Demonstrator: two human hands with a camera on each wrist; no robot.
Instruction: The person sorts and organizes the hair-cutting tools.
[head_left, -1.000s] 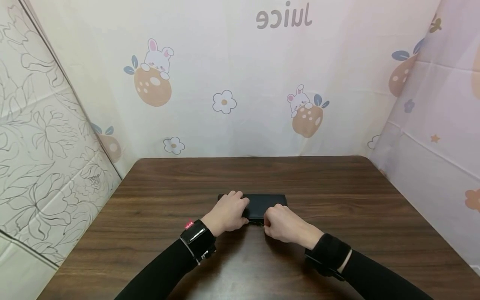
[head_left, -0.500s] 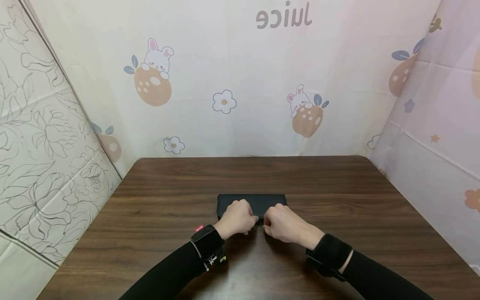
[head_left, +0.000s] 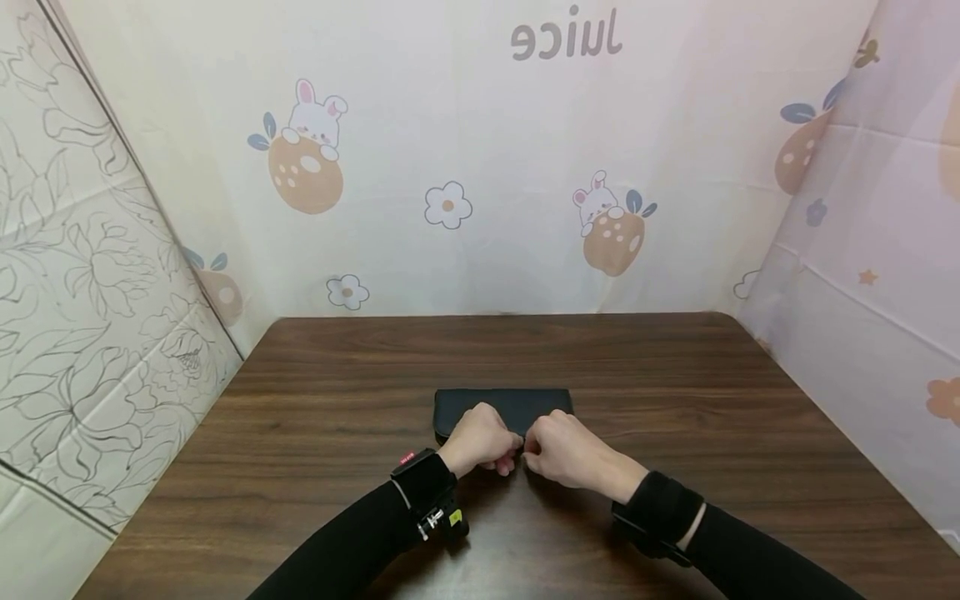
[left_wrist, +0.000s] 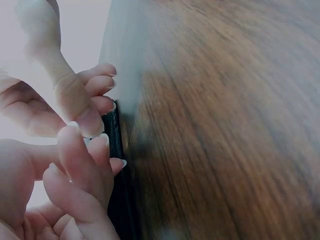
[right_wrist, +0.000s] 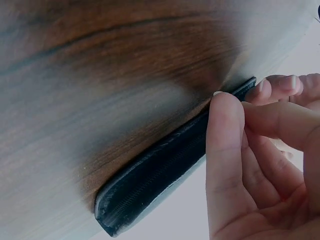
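A flat black zip wallet (head_left: 517, 402) lies on the brown wooden table, its zip edge facing me. My left hand (head_left: 482, 437) and right hand (head_left: 566, 450) meet at the middle of that near edge, fingertips nearly touching. In the right wrist view the zipper teeth (right_wrist: 145, 192) run along the wallet's side, and my right hand (right_wrist: 235, 165) pinches at the edge with thumb and bent fingers. The left wrist view has the left hand's fingers (left_wrist: 82, 165) bunched against the right thumb, over the wallet's edge (left_wrist: 122, 215). Whatever lies between the fingertips is hidden.
The wooden table (head_left: 337, 367) reaches back to a white curtain (head_left: 450, 125) printed with rabbits and fruit. More patterned cloth hangs at the left and right. Black wrist straps with cameras (head_left: 442, 517) sit at both wrists.
My left hand has moved from the wallet's left part rightward and nearer me, to meet the right hand at the zip edge. The right hand and the wallet stay nearly in place.
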